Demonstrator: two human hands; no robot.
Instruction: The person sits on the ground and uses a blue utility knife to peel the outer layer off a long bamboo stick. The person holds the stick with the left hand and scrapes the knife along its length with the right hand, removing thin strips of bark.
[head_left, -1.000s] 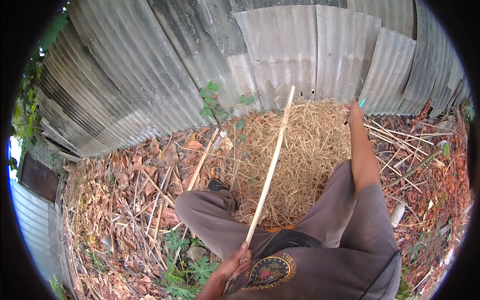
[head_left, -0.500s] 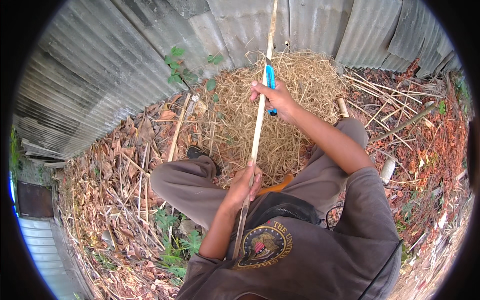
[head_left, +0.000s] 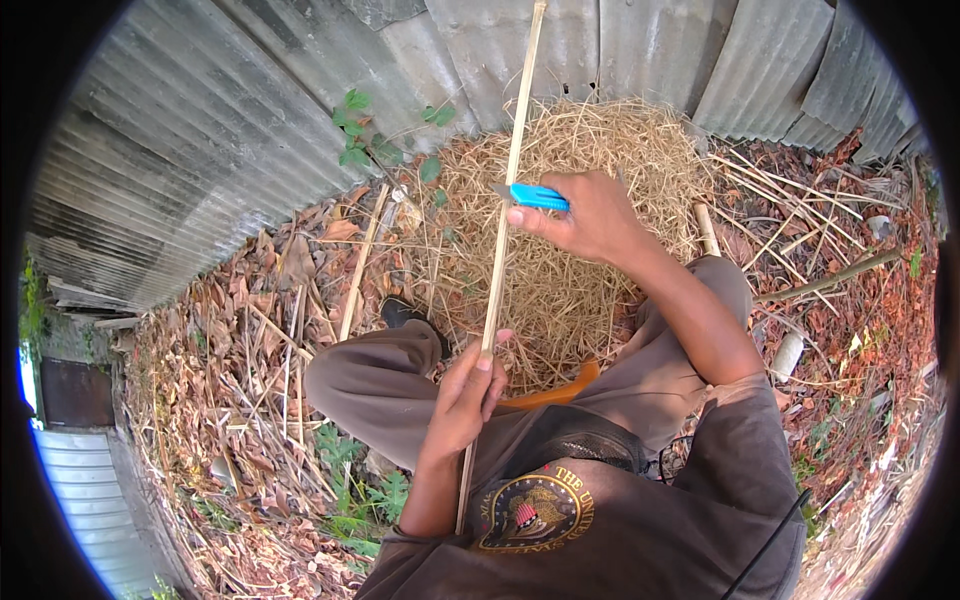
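Observation:
A long, pale strip of split wood or bamboo (head_left: 508, 215) runs from beside my body up toward the metal fence. My left hand (head_left: 466, 388) is closed round its lower part, thumb on top. In my right hand (head_left: 592, 215) is a blue utility knife (head_left: 538, 197) with its blade out. The blade lies across the strip at about mid-length, and my right thumb is close to the strip just below it. Under both hands spreads a heap of thin, straw-coloured shavings (head_left: 590, 310).
A corrugated metal fence (head_left: 480, 70) stands beyond the shavings. Several cut sticks (head_left: 790, 215) and a short pale cylinder (head_left: 787, 356) lie to the right. Dry leaves (head_left: 240, 360) cover the ground at left. An orange curved object (head_left: 555, 390) rests between my bent legs.
The knife has turned from lying along the strip to crossing it, and my right hand has moved slightly down and right. The strip's far end has swung a little left.

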